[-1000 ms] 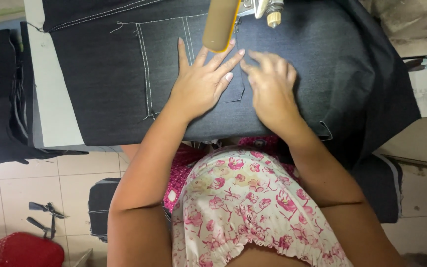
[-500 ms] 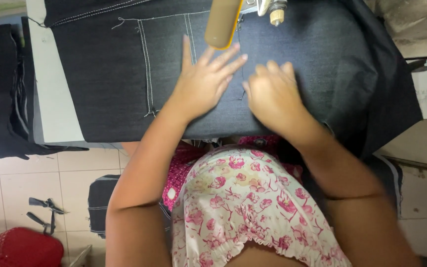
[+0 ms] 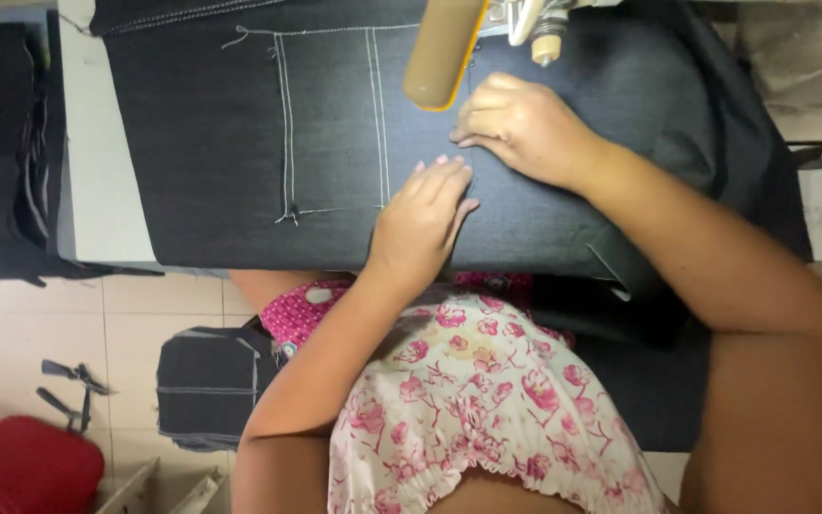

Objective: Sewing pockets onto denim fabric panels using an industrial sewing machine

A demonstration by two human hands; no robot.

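Note:
A dark denim piece (image 3: 240, 162) with pale stitched seams lies spread over the sewing table. My left hand (image 3: 420, 224) presses flat on it near the front edge, fingers together and pointing away from me. Farther in, my right hand (image 3: 516, 128) rests on the denim with its fingers curled, just below the sewing machine's tan head (image 3: 441, 52). The needle area (image 3: 539, 33) sits right above my right hand. Neither hand visibly pinches the cloth.
The white table edge (image 3: 97, 171) shows at the left, with a stack of dark fabric (image 3: 2, 143) beyond it. On the tiled floor lie a folded denim piece (image 3: 206, 381), a red basket (image 3: 21, 466) and dark scraps (image 3: 68, 390).
The denim has slid toward me. My left hand drew back toward the front edge and my right hand moved up under the machine head, its fingers curling.

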